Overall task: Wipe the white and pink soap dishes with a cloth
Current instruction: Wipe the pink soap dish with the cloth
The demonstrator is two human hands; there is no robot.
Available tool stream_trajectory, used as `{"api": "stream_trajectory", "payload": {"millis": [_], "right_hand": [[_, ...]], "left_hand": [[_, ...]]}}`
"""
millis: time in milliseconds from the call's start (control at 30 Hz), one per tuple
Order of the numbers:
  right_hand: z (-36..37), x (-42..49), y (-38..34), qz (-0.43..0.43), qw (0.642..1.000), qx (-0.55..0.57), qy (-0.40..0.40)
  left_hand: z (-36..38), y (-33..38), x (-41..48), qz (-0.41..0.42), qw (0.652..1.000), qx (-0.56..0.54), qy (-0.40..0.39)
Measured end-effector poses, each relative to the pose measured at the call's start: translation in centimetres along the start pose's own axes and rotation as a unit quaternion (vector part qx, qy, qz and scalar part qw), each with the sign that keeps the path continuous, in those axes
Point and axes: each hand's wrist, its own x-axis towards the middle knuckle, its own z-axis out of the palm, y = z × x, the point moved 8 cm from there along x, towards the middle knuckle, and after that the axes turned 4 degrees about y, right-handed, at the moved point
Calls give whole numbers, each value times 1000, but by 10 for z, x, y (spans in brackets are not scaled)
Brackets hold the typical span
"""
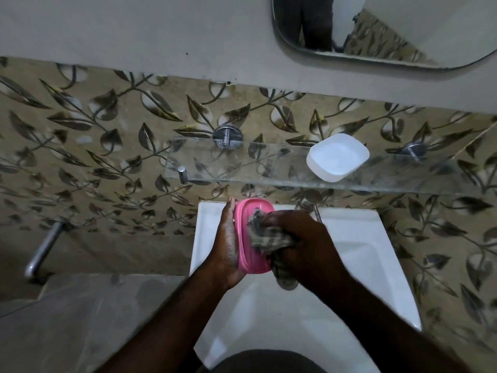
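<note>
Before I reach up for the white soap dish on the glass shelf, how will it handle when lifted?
The white soap dish looks like thin, empty plastic, so it is probably light and stiff. Its smooth, rounded walls may be slippery to pinch. On the smooth glass shelf, a nudge would likely slide it rather than tip it.

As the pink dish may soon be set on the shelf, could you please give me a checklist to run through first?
1. Left hand holds the pink dish securely: ok.
2. Right hand presses the cloth onto the dish: ok.
3. Dish held over the sink: ok.
4. Pink dish fully wiped: cannot tell, hands and cloth cover much of it.
5. Shelf has room left of the white dish: ok.
6. White dish wiped: cannot tell.
</note>
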Motion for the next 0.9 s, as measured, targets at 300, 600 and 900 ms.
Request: {"api": "stream_trajectory", "payload": {"millis": [300,600,900], "right_hand": [[28,16,-22,-268,907,-322,-43],[43,12,11,-53,964,-220,-142],[41,-17,24,166,970,49,-172]], "left_hand": [[-3,14,-2,91,994,39,47],[-22,32,-14,154,964,139,164],[-13,34,-11,201,947,211,136]]}}
